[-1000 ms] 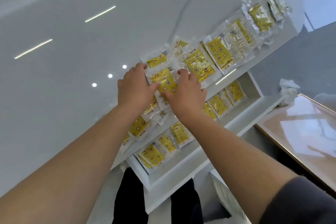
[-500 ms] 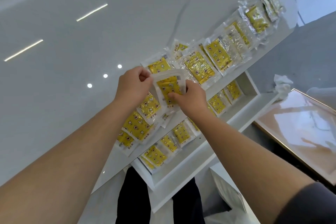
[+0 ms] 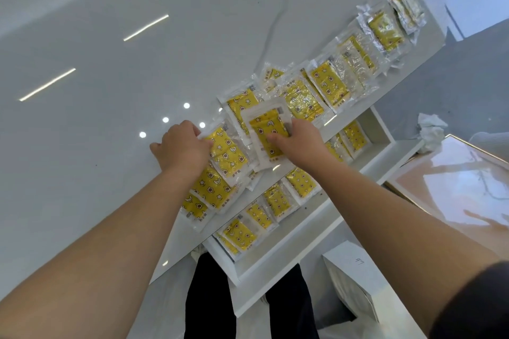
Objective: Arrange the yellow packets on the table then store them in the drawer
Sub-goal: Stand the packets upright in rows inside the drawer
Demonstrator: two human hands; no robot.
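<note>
A person sorts yellow packets [image 3: 329,85] laid in an overlapping row along the near edge of a white table [image 3: 110,146]. The open drawer [image 3: 303,231] below already carries a line of them.

The right hand [image 3: 300,143] pinches one packet [image 3: 264,129], thumb across its yellow face and fingers curled behind its right edge. It sits over the middle of the row and looks slightly raised. The left hand [image 3: 183,150] lies with curled fingers on the end of the neighbouring packet [image 3: 228,151]. Whether it grips that packet cannot be told.

The step appears to be arranging, with storing only partly done. The held packet's long axis runs across the table edge, one short end pointing away from the person, much like its neighbours. The next move likely calls for laying it flat and parallel in the row.
</note>
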